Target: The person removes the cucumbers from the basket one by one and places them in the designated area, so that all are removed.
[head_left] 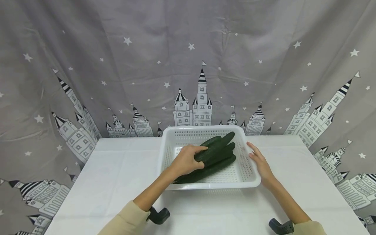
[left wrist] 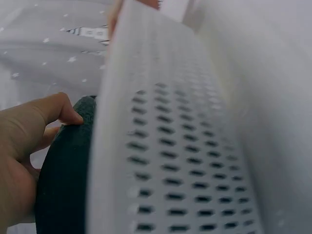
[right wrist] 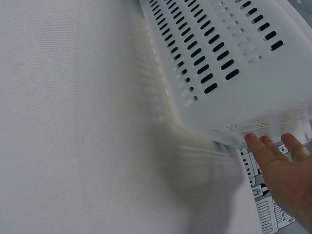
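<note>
Holding cucumbers [head_left: 218, 147] near frame centre: left hand [head_left: 185, 160], thumb and fingers curved round them. Right of centre: right hand [head_left: 262, 166], grip wide, fingers extended against white basket [head_left: 205, 186].

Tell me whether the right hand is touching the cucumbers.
No, the right hand is at the outside of the white basket, away from the cucumbers.

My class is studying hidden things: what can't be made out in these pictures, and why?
Head view: parts of the cucumbers, behind the left hand.
Left wrist view: most of what the basket holds, behind its wall.
Right wrist view: part of the right hand, cut off by the right edge.
</note>
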A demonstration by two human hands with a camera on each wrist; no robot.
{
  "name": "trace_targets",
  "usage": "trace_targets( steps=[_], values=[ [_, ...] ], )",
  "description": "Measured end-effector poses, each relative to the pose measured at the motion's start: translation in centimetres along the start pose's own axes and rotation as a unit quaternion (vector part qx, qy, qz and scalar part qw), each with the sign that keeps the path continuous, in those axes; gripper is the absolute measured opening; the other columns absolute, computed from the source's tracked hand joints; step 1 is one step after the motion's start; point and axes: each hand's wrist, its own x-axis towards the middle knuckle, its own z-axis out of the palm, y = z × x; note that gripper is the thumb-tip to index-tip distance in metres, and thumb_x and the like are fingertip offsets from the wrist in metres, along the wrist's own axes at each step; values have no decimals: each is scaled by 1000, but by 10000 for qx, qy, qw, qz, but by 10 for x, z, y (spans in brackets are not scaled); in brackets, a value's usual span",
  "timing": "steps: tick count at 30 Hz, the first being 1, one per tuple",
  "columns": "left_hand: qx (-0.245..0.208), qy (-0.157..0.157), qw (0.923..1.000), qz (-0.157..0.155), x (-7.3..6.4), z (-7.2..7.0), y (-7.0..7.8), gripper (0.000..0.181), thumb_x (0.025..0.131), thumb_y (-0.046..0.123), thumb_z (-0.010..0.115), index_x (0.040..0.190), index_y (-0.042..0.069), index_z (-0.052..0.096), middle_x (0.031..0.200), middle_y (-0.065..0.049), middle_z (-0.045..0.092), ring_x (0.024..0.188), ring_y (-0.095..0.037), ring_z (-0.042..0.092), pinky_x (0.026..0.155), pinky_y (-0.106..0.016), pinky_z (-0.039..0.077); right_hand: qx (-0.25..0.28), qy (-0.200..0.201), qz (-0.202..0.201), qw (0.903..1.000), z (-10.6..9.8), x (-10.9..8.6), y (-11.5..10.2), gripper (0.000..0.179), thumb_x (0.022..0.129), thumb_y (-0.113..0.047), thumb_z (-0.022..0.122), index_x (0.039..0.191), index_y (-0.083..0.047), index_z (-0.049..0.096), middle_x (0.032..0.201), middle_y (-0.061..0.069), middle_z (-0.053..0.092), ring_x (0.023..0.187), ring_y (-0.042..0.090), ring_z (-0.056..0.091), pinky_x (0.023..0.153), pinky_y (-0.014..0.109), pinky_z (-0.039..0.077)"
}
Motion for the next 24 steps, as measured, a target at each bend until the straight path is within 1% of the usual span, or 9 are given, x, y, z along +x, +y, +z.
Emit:
trace_targets(
  steps=[1, 4, 6, 7, 9, 12, 16, 19, 24],
  values=[
    [-77, 64, 9999, -77, 0, -5, 1, 57, 76, 3, 74, 132, 5, 65, 111, -11, 70, 79, -20, 55, 62, -29, 45, 6, 1, 4, 10000, 0, 0, 0, 55, 110, -24, 31, 161, -12, 15, 162, 20, 17, 141, 42, 31, 91, 17, 44],
    [-188, 273, 9989, -322, -3, -18, 0, 58, 76, 4, 73, 133, 8, 65, 119, -11, 69, 86, -21, 63, 64, -28, 49, 25, 0, 30, 10000, 0, 0, 0, 55, 110, -23, 30, 161, -12, 15, 162, 22, 19, 139, 43, 33, 90, 19, 46],
    [-252, 391, 9978, -482, -7, -27, -1, 59, 76, 5, 72, 134, 9, 65, 119, -12, 69, 89, -26, 66, 65, -31, 52, 37, 2, 46, 10000, 0, 0, 0, 55, 110, -23, 30, 161, -12, 15, 161, 23, 20, 137, 44, 34, 90, 20, 46],
    [-221, 471, 9972, -544, -9, -32, -2, 59, 76, 6, 72, 134, 10, 65, 118, -11, 69, 99, -28, 66, 71, -33, 54, 37, 6, 56, 10000, 0, 0, 0, 55, 110, -23, 31, 161, -11, 15, 160, 23, 21, 136, 44, 35, 90, 21, 46],
    [-230, 601, 9958, -654, -13, -41, -5, 59, 77, 7, 72, 135, 11, 64, 117, -13, 69, 103, -34, 66, 74, -38, 55, 20, 20, 68, 10000, 0, 0, -1, 55, 110, -24, 31, 161, -11, 15, 160, 23, 22, 135, 43, 36, 90, 21, 46],
    [-307, 803, 9929, -827, -21, -53, -11, 60, 77, 6, 71, 137, 11, 62, 115, -15, 69, 103, -37, 67, 73, -41, 55, -6, 35, 90, 10000, -1, -1, -1, 55, 110, -25, 31, 161, -12, 16, 160, 23, 23, 134, 42, 37, 90, 21, 46],
    [-449, 1022, 9874, -1123, -33, -68, -21, 61, 78, 4, 68, 138, 11, 61, 113, -17, 68, 95, -33, 68, 68, -39, 53, -46, 45, 103, 9999, -1, -1, -1, 55, 110, -26, 31, 161, -12, 17, 159, 23, 24, 133, 41, 38, 90, 21, 46],
    [-509, 1153, 9823, -1385, -43, -77, -29, 62, 79, 5, 68, 140, 11, 59, 115, -19, 67, 91, -30, 67, 66, -38, 53, -68, 41, 91, 9999, -1, -1, -1, 55, 110, -26, 31, 161, -12, 16, 159, 23, 24, 133, 40, 38, 90, 21, 46],
    [-619, 1367, 9717, -1827, -61, -90, -45, 62, 83, 6, 69, 143, 10, 55, 123, -25, 62, 98, -35, 65, 70, -42, 55, -53, 2, 73, 10000, -1, -1, -2, 55, 110, -26, 31, 161, -12, 16, 160, 23, 22, 136, 41, 36, 90, 19, 45]
  ],
)
